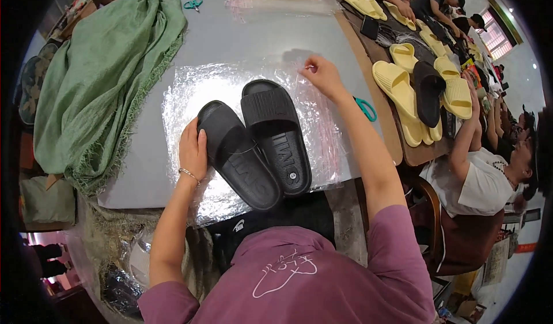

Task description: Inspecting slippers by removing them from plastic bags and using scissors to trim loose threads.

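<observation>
Two black slide sandals lie side by side over clear plastic film on the grey table, toes pointing away from me. My left hand (193,151) grips the outer edge of the left slide (245,177), with its thumb up against the strap. The right slide (285,145) leans close to it and has a small round pale mark near its heel. Over the far right part of the shiny clear plastic film (319,134), my right hand (324,77) is raised with its fingers pinched together. Whatever sits between those fingertips is too small to make out.
A green cloth (109,87) is heaped on the left. Teal scissors (365,109) lie right of the film, another teal-handled pair (193,4) at the far left. Yellow slides (397,90) and a black slide (429,93) cover the right-hand bench, where other people (484,180) sit.
</observation>
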The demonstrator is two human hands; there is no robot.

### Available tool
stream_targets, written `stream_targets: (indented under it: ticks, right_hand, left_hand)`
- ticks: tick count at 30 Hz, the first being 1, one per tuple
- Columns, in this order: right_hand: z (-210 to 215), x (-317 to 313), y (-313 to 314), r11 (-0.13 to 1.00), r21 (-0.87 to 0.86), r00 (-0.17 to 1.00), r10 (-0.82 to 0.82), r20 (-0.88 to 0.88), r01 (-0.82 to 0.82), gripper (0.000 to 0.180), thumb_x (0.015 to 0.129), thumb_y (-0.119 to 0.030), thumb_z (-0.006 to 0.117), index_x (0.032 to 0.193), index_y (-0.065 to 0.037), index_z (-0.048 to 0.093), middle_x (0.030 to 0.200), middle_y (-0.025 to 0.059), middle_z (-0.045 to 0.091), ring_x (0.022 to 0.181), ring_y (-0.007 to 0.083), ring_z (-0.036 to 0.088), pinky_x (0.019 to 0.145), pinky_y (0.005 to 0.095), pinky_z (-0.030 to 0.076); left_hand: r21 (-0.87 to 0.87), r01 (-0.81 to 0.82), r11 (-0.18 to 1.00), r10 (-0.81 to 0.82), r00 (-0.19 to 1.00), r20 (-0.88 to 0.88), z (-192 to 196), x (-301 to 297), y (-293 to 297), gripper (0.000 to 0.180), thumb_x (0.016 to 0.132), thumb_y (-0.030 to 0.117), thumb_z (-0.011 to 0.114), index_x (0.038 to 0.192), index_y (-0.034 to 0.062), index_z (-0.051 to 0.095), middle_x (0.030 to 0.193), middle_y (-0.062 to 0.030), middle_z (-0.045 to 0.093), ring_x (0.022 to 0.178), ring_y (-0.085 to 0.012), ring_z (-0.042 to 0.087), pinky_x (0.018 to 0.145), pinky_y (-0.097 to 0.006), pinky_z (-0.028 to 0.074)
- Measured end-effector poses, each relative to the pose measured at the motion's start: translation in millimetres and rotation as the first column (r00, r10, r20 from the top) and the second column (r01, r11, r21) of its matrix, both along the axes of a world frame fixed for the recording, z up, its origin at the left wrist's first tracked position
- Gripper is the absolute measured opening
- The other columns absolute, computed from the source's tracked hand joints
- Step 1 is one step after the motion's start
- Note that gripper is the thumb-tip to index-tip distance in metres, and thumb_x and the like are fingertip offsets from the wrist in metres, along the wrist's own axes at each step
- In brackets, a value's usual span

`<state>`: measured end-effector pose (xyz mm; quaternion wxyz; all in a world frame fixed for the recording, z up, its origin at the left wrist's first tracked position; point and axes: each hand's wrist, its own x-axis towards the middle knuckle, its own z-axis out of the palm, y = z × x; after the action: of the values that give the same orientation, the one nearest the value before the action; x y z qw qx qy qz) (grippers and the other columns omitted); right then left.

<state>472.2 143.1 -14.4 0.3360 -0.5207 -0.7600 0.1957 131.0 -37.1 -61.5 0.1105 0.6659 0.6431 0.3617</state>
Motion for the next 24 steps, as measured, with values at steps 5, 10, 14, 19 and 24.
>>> stream_targets:
  ticks: [5,10,14,19,24]
  right_hand:
    - [-8,9,-2,0.994,0.036,0.941,-0.087,-0.327,0.105,0.021,0.073,-0.017,0.069,0.084,-0.003,0.059,0.075,0.0105,0.060,0.073,0.0261,0.058,0.066,0.0368,0.046]
    - [42,-50,-88,0.956,0.206,0.977,-0.195,-0.091,0.210,0.023,0.082,-0.024,0.062,0.076,-0.001,0.061,0.072,0.0123,0.063,0.066,0.0292,0.061,0.062,0.0394,0.047]
    - [34,-101,-179,0.990,-0.136,0.921,0.092,0.378,-0.043,0.050,0.079,-0.051,0.061,0.079,-0.002,0.064,0.066,0.0147,0.062,0.066,0.0327,0.062,0.062,0.0408,0.048]
    - [6,-120,-171,0.997,-0.056,0.907,-0.032,0.420,0.061,0.046,0.082,-0.044,0.056,0.097,-0.001,0.059,0.077,0.0184,0.064,0.075,0.0372,0.063,0.068,0.0465,0.049]
    - [2,-111,-151,0.993,-0.081,0.918,-0.052,0.393,0.091,0.036,0.084,-0.037,0.053,0.080,-0.001,0.057,0.076,0.0219,0.062,0.076,0.0416,0.060,0.068,0.0499,0.046]
  left_hand:
    - [-0.006,0.013,1.000,-0.012,1.000,0.022,5,4,1,0.044,0.096,0.027,0.038,0.128,-0.0027,0.043,0.128,-0.0217,0.047,0.119,-0.0354,0.043,0.102,-0.039,0.032]
    - [-0.065,-0.044,0.997,0.043,0.999,-0.009,1,-5,0,0.046,0.096,0.028,0.039,0.131,-0.0029,0.040,0.129,-0.0220,0.046,0.119,-0.0351,0.043,0.102,-0.039,0.032]
    - [-0.107,0.044,0.993,-0.017,0.971,0.240,2,-9,4,0.054,0.095,0.030,0.040,0.135,-0.0056,0.032,0.134,-0.0235,0.041,0.126,-0.0357,0.037,0.107,-0.038,0.027]
    - [-0.296,0.059,0.953,-0.192,0.875,-0.444,42,-11,-53,0.068,0.092,0.039,0.045,0.140,-0.0040,0.022,0.146,-0.0205,0.025,0.136,-0.0376,0.020,0.110,-0.052,0.013]
    - [-0.272,0.118,0.955,-0.248,0.820,-0.515,21,-25,-99,0.069,0.090,0.040,0.047,0.141,0.0001,0.024,0.147,-0.0182,0.024,0.137,-0.0380,0.016,0.111,-0.052,0.007]
